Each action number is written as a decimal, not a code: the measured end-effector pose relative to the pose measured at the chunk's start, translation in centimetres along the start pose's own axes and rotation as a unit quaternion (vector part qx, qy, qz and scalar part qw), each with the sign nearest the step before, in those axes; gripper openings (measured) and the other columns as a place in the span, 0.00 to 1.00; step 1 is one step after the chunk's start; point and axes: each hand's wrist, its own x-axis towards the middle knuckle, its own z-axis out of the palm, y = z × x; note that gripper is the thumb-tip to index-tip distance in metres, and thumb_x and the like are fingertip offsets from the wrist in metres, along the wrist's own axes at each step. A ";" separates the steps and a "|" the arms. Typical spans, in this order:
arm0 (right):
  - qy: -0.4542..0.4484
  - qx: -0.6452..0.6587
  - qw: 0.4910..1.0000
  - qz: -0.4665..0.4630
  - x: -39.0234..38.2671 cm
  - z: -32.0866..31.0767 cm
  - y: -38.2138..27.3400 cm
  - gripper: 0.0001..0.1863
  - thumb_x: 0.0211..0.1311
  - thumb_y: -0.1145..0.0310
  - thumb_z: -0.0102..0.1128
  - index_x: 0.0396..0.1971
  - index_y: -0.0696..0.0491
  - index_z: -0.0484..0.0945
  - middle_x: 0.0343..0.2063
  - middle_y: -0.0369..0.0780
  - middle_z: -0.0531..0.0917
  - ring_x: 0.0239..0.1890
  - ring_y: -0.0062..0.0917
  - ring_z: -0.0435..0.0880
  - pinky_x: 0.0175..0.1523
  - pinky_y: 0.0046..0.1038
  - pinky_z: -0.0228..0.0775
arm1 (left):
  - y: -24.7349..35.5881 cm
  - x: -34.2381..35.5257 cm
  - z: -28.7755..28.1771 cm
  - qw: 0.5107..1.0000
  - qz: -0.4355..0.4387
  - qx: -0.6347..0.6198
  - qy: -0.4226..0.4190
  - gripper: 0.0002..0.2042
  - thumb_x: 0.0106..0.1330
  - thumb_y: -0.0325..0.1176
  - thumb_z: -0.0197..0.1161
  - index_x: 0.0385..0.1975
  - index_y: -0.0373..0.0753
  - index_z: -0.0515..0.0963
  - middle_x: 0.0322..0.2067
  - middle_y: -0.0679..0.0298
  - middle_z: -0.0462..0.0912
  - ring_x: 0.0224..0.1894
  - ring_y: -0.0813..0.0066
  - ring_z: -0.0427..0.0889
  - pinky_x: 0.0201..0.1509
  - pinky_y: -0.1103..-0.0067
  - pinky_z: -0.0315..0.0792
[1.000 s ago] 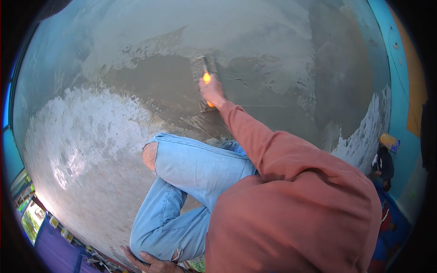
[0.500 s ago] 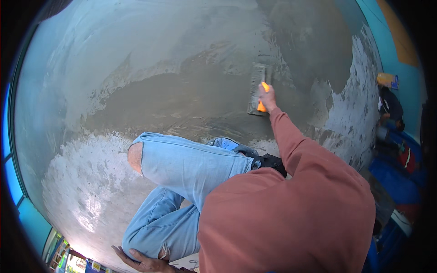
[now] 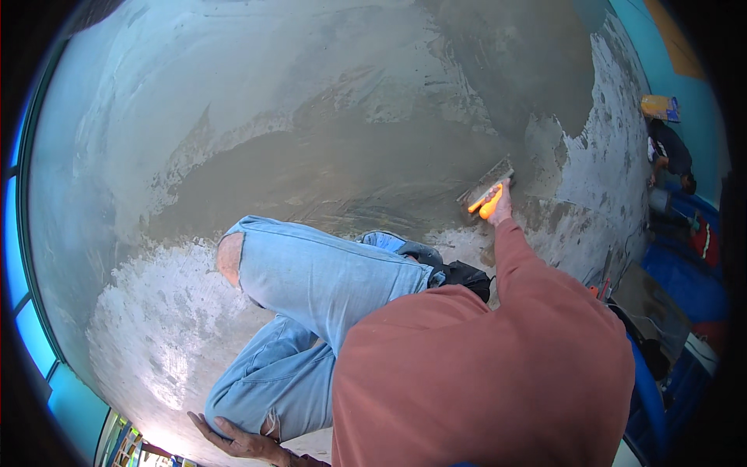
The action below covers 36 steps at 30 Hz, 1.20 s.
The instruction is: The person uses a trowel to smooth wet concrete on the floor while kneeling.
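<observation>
My right hand (image 3: 502,204) is wrapped round the orange handle of a flat plastering trowel (image 3: 489,180). The trowel's blade is tilted and slanted, at the right end of a dark, wet band of cement coating (image 3: 327,171); whether its edge touches the floor I cannot tell. Its metal face is smeared with grey. At the lower left, my left hand (image 3: 245,444) rests with spread fingers against my bent knee (image 3: 233,401) in light blue jeans, holding nothing.
Pale, uncoated floor (image 3: 179,327) lies left of my legs, with another rough strip (image 3: 607,117) at the right. Along the right wall another person (image 3: 671,152) bends low near a yellow bag (image 3: 660,107). Blue items (image 3: 685,288) and tools lie behind my right side.
My right hand has drawn the trowel right and towards me, turning its blade from upright to slanted. The left hand stays on the knee. My view has shifted slightly.
</observation>
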 end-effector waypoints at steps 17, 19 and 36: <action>-0.366 -0.216 0.904 0.040 -16.6 45.2 17.9 0.22 0.73 0.46 0.68 0.32 0.47 0.70 0.18 0.33 0.73 0.16 0.22 0.74 0.24 0.30 0.72 | -1.4 -0.1 -0.1 0.997 -0.070 0.017 0.028 0.31 0.82 0.50 0.50 0.73 0.31 0.71 0.72 0.47 0.73 0.75 0.52 0.70 0.79 0.58 0.62; -0.384 -0.249 0.888 0.046 -19.2 48.9 20.5 0.22 0.73 0.47 0.68 0.33 0.47 0.70 0.19 0.33 0.73 0.16 0.22 0.74 0.24 0.30 0.73 | -0.6 -0.3 -1.2 0.998 -0.001 -0.007 0.058 0.29 0.80 0.46 0.62 0.68 0.27 0.75 0.64 0.44 0.81 0.68 0.50 0.79 0.74 0.61 0.70; -0.559 -0.413 0.718 0.033 -37.4 69.7 42.2 0.22 0.69 0.47 0.72 0.39 0.51 0.75 0.25 0.36 0.77 0.22 0.24 0.78 0.26 0.31 0.77 | -2.8 0.7 -1.5 0.987 -0.139 -0.002 0.084 0.32 0.77 0.53 0.63 0.65 0.27 0.79 0.62 0.43 0.83 0.65 0.46 0.80 0.73 0.58 0.70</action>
